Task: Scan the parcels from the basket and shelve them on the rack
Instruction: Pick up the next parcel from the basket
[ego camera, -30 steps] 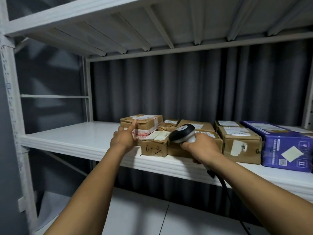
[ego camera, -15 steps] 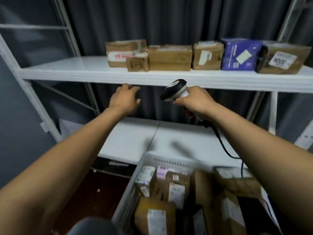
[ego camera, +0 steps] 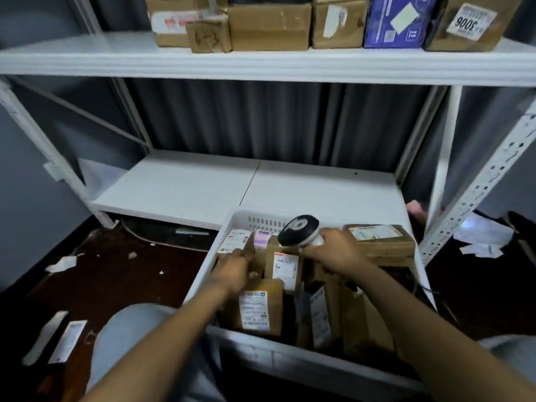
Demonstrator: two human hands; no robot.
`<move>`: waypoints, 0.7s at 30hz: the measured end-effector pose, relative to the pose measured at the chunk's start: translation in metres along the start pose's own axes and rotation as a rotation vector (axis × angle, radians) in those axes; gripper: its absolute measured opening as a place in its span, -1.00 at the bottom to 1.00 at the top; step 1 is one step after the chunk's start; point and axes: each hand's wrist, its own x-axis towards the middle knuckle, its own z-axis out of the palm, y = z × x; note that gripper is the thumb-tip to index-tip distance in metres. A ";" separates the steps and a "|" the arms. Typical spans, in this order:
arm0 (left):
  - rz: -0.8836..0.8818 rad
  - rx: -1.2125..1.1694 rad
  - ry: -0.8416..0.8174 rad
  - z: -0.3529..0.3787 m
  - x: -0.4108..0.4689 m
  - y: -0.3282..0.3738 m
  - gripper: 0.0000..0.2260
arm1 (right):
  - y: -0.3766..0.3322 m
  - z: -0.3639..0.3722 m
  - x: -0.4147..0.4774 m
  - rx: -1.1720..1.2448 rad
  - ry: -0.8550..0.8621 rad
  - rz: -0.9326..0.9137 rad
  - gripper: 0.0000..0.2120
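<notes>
We were at the pick: our left hand (ego camera: 232,271) lay among the parcels (ego camera: 285,268) in the basket (ego camera: 249,219), lower centre, fingers (ego camera: 238,255) too blurred to call, right hand (ego camera: 333,253) gripping the scanner (ego camera: 300,230); next, we judged, lift one label-up for the scan.

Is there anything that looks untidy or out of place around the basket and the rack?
Yes. Torn paper scraps and two label strips lie on the dark floor left of the basket, and crumpled sheets lie on the floor right of the rack post. They look like litter, not parcels.
</notes>
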 end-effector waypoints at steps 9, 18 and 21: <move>0.101 0.019 -0.294 0.063 0.032 -0.038 -0.27 | 0.047 0.052 0.003 0.050 -0.052 0.107 -0.84; 0.084 0.121 -0.455 0.081 0.065 -0.046 -0.03 | 0.070 0.064 0.014 -0.016 -0.017 0.167 -0.72; 0.061 0.031 -0.434 0.078 0.064 -0.046 -0.03 | 0.070 0.062 0.016 0.036 -0.015 0.164 -0.82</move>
